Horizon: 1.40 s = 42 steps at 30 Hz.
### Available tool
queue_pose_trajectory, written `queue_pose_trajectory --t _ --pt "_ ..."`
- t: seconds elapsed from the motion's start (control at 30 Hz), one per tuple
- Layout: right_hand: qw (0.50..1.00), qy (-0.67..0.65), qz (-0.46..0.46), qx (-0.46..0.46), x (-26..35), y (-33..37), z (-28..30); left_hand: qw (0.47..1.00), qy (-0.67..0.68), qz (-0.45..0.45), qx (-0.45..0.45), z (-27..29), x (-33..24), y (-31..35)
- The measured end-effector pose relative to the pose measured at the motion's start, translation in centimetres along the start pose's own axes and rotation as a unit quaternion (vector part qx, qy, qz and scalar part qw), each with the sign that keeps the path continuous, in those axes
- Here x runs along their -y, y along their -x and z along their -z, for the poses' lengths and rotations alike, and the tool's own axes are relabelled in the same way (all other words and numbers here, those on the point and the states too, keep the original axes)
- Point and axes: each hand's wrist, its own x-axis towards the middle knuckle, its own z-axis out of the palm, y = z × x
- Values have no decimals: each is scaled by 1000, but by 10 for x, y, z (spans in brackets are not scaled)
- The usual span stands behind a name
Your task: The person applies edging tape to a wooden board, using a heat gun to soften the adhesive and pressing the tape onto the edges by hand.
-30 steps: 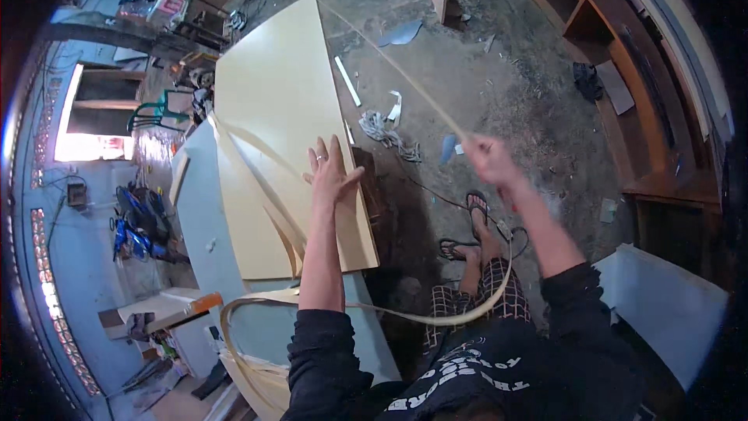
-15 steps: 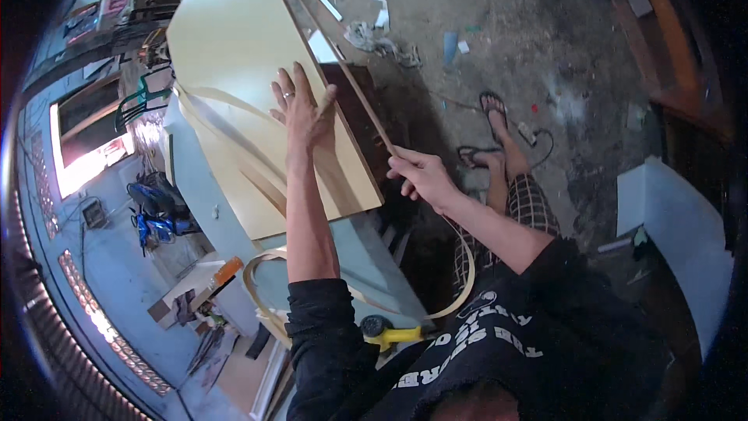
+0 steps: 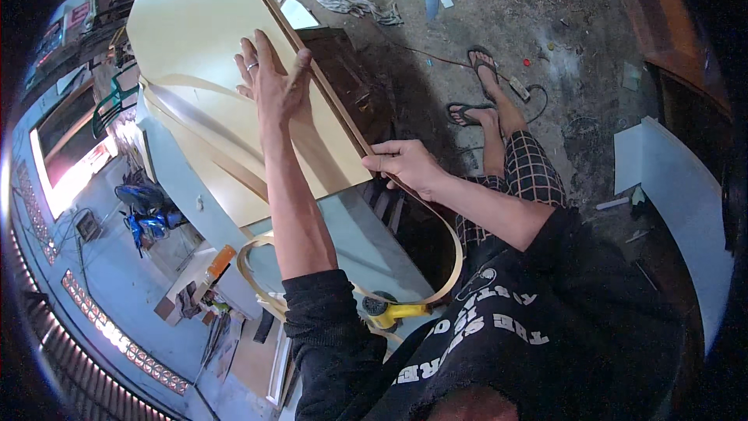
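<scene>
My left hand lies on a cream-coloured panel, its fingers spread and the thumb near the long edge. In my right hand, by the panel's near corner, a thin strip of edge banding is pinched between thumb and fingers. From there the strip runs up along the panel's long edge, brown on its outer side. Its loose end curves down in a wide loop past my body and over the table, pale on its inner face. Other parts of a pale strip lie across the panel and under my left forearm.
The panel rests on a pale blue-green table. A yellow and black tool sits at its near end. Scraps and a rag litter the concrete floor. A cable lies by my sandalled feet. A white panel stands at right.
My right hand has brought the strip left against the panel's edge; before, a gap showed between them. In the picture, the panel and my left hand have shifted left and up.
</scene>
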Motion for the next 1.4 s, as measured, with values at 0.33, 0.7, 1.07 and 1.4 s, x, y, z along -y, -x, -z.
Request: queue_pose_trajectory --t 0.33,0.7,1.07,1.4 --pt "994 93 48 -32 -7 -5 0 999 33 6 4 -1 6 0" --pt "991 90 89 -42 -15 -7 -7 999 38 4 1 -2 10 -2" --pt "970 125 193 -75 -26 -10 -11 1000 16 5 8 1 6 -3" --pt "960 111 231 -115 -34 -4 -20 999 37 -2 9 0 6 -5"
